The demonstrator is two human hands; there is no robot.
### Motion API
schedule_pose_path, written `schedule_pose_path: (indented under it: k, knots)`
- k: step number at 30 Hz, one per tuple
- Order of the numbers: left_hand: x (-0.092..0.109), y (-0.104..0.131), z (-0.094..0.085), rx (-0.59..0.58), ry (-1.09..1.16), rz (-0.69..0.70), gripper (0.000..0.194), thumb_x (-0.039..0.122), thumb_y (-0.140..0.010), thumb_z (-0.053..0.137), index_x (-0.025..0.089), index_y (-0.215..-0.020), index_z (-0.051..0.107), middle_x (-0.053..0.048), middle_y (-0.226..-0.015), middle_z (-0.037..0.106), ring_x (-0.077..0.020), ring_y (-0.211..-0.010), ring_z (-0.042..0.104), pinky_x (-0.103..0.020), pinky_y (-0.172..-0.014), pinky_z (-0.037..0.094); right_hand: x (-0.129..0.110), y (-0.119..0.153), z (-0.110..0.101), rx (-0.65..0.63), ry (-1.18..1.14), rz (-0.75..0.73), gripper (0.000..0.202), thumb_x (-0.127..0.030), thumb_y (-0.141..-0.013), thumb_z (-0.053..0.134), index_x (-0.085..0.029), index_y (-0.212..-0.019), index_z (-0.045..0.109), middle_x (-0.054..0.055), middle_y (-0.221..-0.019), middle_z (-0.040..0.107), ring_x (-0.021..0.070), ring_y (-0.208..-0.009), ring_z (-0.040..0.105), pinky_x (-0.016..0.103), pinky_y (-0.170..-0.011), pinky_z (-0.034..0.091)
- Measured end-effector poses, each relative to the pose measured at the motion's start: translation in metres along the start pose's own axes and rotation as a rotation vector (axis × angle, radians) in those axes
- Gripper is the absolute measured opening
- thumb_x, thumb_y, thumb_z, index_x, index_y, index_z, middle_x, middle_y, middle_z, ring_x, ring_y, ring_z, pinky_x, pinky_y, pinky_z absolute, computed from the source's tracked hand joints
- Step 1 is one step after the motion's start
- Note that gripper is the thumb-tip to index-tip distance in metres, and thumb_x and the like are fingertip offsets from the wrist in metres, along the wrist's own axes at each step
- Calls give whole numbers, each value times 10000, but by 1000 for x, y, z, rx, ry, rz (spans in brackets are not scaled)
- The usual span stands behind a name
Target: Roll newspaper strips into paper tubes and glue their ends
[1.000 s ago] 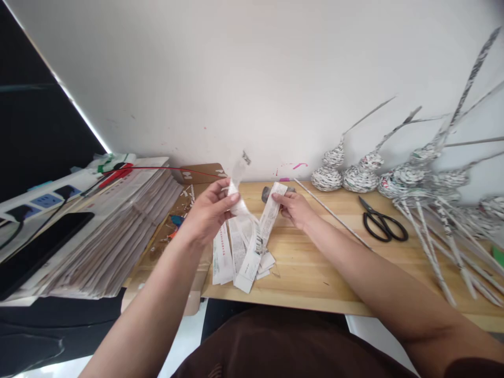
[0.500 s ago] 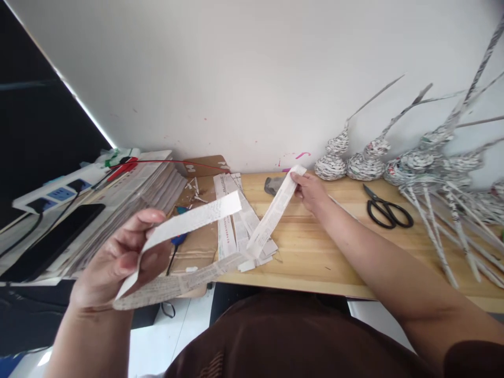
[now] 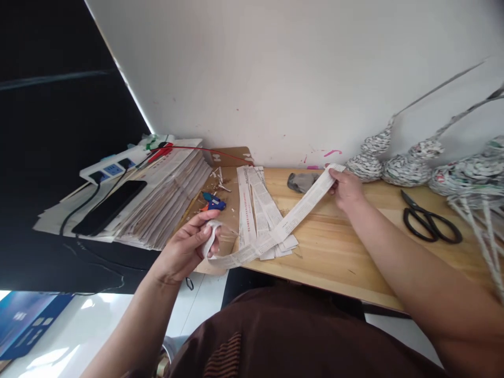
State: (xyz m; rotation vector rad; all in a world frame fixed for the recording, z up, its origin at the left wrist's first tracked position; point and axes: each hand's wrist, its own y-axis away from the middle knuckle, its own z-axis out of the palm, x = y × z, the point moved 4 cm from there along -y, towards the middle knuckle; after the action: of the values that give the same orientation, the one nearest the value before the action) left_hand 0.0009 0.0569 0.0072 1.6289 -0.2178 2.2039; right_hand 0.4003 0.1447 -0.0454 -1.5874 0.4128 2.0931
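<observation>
1. Paper strip (image 3: 307, 203) slung across frame center — likely spread to avoid tangling.
2. Right hand (image 3: 349, 190) pinches its upper end; left hand (image 3: 181, 249) holds the curled end.
3. Scissors (image 3: 427, 213) frame right — probably for easy reach.

Flat black rectangular phone (image 3: 109, 208) beside a long white plastic power strip (image 3: 111, 161), thin red cable (image 3: 220, 151), crumpled grey lump (image 3: 303, 182), possibly cloth

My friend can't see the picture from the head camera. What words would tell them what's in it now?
Two hands, left and right, hold a long newspaper strip over a wooden table. More strips lie behind it. A paper stack is on the left; black scissors and woven paper shapes are on the right.
</observation>
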Motion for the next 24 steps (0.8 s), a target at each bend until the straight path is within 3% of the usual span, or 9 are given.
schedule_pose_path:
  k: [3,7,13,19,24]
  knots:
    - [9,-7,9,102,42,80,330,180,-798,640,267,-1116,657,-32,-1165,644,-150,-861,671,-224,-718,549,1,2,2,1,38,-7,194,-302,-642,681,-173,-783,646,1,-571,533,107,-432,418,221,-321,222]
    - [17,-17,29,49,12,114,362,253,-840,589,261,-1200,621,-48,-1426,465,-263,-1112,598,-339,-849,543,3,10,10,-78,92,-24,202,-306,-646,697,-161,-784,671,14,-592,588,110,-442,461,214,-340,269]
    - [16,-34,47,-19,-11,97,389,331,-838,590,262,-1220,607,-68,-1439,448,-305,-1121,589,-417,-845,546,4,25,25,-269,150,37,344,-364,-666,715,-159,-943,701,32,-706,661,126,-537,550,237,-461,421]
    - [13,-47,61,-60,-20,105,416,340,-834,601,251,-1240,592,-79,-1411,482,-280,-1093,603,-383,-824,551,-2,47,42,-481,164,94,349,-398,-685,724,-150,-929,698,10,-664,621,101,-504,500,209,-431,373]
    - [6,-51,77,-48,-65,146,453,225,-731,718,261,-1176,643,-61,-1372,530,-253,-1122,587,-320,-844,541,-3,62,53,-662,307,47,354,-462,-726,690,-138,-868,694,9,-628,606,101,-498,496,217,-446,373]
